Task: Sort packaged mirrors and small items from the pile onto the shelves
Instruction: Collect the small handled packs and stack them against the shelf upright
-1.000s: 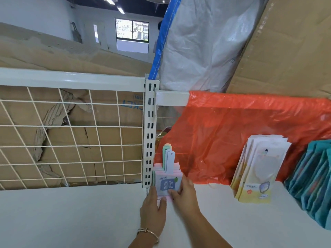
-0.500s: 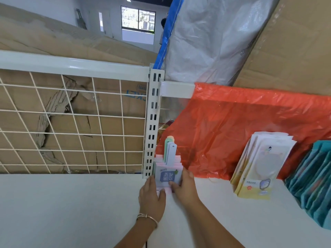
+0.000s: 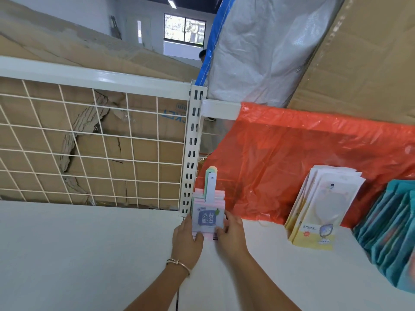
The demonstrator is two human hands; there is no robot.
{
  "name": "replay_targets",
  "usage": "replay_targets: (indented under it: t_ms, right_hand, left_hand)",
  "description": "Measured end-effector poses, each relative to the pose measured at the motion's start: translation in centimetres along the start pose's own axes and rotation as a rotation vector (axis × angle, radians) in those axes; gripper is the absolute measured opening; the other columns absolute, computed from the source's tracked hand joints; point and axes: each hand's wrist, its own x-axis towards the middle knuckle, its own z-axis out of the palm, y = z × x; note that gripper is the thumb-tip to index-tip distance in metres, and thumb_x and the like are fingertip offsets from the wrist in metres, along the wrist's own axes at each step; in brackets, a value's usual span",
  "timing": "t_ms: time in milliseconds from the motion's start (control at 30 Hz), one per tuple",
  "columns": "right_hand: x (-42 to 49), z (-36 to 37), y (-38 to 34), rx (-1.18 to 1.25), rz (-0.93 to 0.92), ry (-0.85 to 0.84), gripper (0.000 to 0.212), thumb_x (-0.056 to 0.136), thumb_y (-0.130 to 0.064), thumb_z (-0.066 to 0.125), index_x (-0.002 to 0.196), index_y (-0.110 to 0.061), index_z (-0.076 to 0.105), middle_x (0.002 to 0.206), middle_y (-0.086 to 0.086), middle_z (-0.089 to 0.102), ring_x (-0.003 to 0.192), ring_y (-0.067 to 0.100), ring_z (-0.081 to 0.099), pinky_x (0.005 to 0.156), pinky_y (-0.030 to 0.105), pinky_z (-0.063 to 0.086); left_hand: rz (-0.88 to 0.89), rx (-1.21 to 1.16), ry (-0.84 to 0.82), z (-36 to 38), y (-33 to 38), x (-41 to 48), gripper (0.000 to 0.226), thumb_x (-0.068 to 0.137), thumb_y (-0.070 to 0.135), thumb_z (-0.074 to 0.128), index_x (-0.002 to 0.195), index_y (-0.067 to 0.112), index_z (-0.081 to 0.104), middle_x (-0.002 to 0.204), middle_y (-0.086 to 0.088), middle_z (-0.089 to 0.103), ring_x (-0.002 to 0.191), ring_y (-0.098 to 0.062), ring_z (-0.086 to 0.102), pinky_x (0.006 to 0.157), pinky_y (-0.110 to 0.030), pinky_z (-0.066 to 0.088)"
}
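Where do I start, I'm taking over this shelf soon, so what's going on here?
A person is setting a stack of handled mirrors upright on the white shelf, right beside the slotted post. The left hand grips the stack's left side and the right hand its right side. Further right, yellow packs lean against an orange bag, with teal packs at the edge.
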Motion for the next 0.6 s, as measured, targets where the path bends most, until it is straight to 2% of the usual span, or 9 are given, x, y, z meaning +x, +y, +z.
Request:
replay_targets:
  t_ms: [133, 233, 367, 433, 500, 600]
  right_hand:
    - [0.0, 0.0, 0.4, -0.019, 0.009, -0.014, 0.042, 0.084, 0.001, 0.055, 0.121, -0.020, 0.058, 0.115, 0.002, 0.057, 0.106, 0.018, 0.056, 0.095, 0.033, 0.050]
    - [0.2, 0.2, 0.2, -0.056, 0.019, -0.012, 0.037, 0.081, -0.005, 0.055, 0.112, -0.025, 0.059, 0.110, -0.002, 0.060, 0.101, 0.018, 0.060, 0.087, 0.035, 0.051]
    - [0.3, 0.3, 0.1, -0.203, 0.033, 0.005, 0.033, 0.083, -0.019, 0.055, 0.113, -0.032, 0.056, 0.112, -0.006, 0.059, 0.104, 0.018, 0.058, 0.087, 0.034, 0.047]
    - [0.5, 0.4, 0.3, -0.294, 0.011, 0.022, 0.031, 0.086, -0.022, 0.055, 0.115, -0.032, 0.054, 0.116, -0.006, 0.059, 0.109, 0.019, 0.056, 0.089, 0.035, 0.044]
    - [0.8, 0.3, 0.5, -0.361, -0.012, 0.050, 0.030, 0.088, -0.026, 0.055, 0.118, -0.031, 0.053, 0.119, -0.005, 0.057, 0.112, 0.019, 0.053, 0.089, 0.036, 0.041]
    - [1.2, 0.5, 0.8, -0.398, -0.023, 0.098, 0.029, 0.090, -0.031, 0.054, 0.119, -0.030, 0.052, 0.120, -0.005, 0.054, 0.113, 0.017, 0.050, 0.089, 0.036, 0.039]
  left_hand:
    - [0.015, 0.040, -0.022, -0.1, 0.4, 0.0, 0.050, 0.085, 0.013, 0.049, 0.135, 0.016, 0.047, 0.124, -0.002, 0.060, 0.113, -0.022, 0.054, 0.100, -0.040, 0.046]
    - [0.017, 0.013, -0.010, -0.6, 1.1, -0.3, 0.054, 0.080, 0.000, 0.061, 0.131, 0.015, 0.052, 0.120, -0.001, 0.063, 0.110, -0.019, 0.057, 0.099, -0.035, 0.047]
    - [0.015, 0.057, -0.013, -1.4, 1.7, -0.4, 0.051, 0.078, 0.005, 0.069, 0.125, 0.015, 0.056, 0.114, 0.001, 0.064, 0.105, -0.019, 0.058, 0.090, -0.022, 0.043]
    - [-0.064, 0.058, 0.013, -1.5, 1.5, 0.2, 0.045, 0.083, 0.007, 0.066, 0.126, 0.011, 0.055, 0.114, -0.004, 0.063, 0.108, -0.023, 0.056, 0.092, -0.028, 0.044]
    - [-0.099, 0.048, 0.044, -1.3, 1.2, 0.8, 0.036, 0.083, 0.009, 0.066, 0.119, 0.010, 0.060, 0.108, -0.006, 0.065, 0.103, -0.025, 0.058, 0.089, -0.033, 0.048]
    - [-0.116, 0.053, 0.089, -1.3, 1.0, 1.5, 0.024, 0.084, 0.010, 0.065, 0.109, 0.009, 0.065, 0.100, -0.007, 0.067, 0.092, -0.023, 0.061, 0.080, -0.028, 0.047]
